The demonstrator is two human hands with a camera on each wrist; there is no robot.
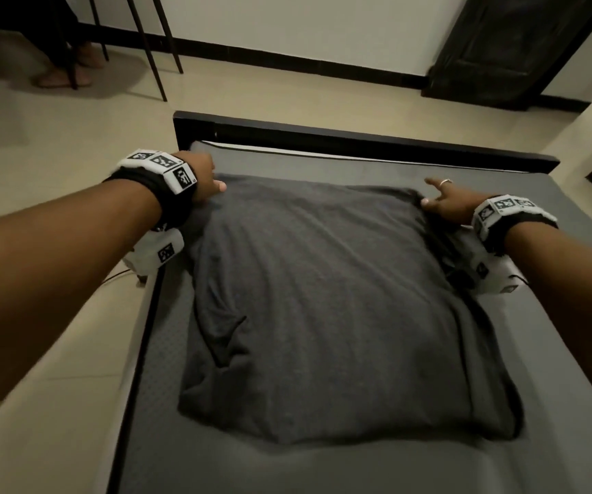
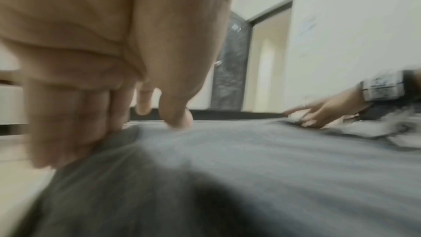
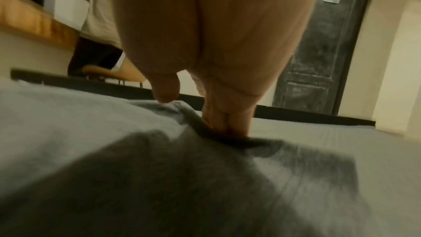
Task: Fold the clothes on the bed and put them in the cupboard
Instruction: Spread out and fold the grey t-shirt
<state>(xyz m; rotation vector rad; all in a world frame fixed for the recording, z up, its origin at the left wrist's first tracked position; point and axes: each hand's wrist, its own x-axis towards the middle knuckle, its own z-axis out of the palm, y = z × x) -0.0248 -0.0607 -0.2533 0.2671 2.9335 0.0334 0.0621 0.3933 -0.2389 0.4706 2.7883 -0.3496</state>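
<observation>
A dark grey garment [image 1: 323, 297] lies folded over and spread flat on the grey bed [image 1: 323, 468]. My left hand [image 1: 212, 187] is at its far left corner. In the left wrist view the thumb lies on top of the cloth [image 2: 227, 168] and the fingers [image 2: 75, 123] are tucked at its edge, pinching it. My right hand [image 1: 433, 201] is at the far right corner. In the right wrist view its thumb sits on the cloth [image 3: 114, 150] and the fingers [image 3: 225, 125] reach under the fold. One ringed finger points forward. Both wrist views are blurred.
A black bed frame [image 1: 358, 137] borders the far end of the mattress. Beyond it is a tiled floor [image 1: 287, 87] and a dark door [image 1: 511, 48] at the back right. Chair legs [image 1: 152, 48] and another person's feet [image 1: 63, 76] are at the back left.
</observation>
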